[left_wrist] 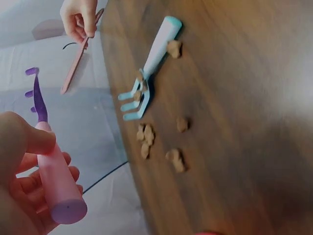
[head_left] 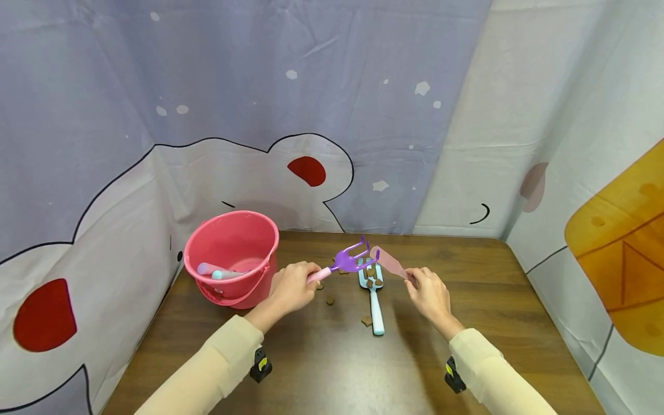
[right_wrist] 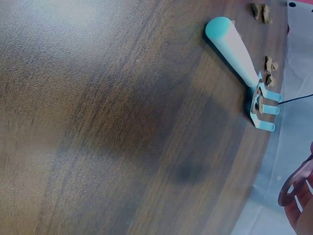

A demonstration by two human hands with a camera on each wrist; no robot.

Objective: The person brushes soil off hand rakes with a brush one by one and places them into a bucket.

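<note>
Rake in left hand

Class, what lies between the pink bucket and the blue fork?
In the head view: small brown pieces on the table, and the left hand holding a purple fork above it.

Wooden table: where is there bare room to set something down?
Free: right side of the wooden table, between the right hand and patterned cloth; also its near middle, between the cream sleeves. Crowded: around the blue fork and brown pieces, and by the pink bucket.
</note>
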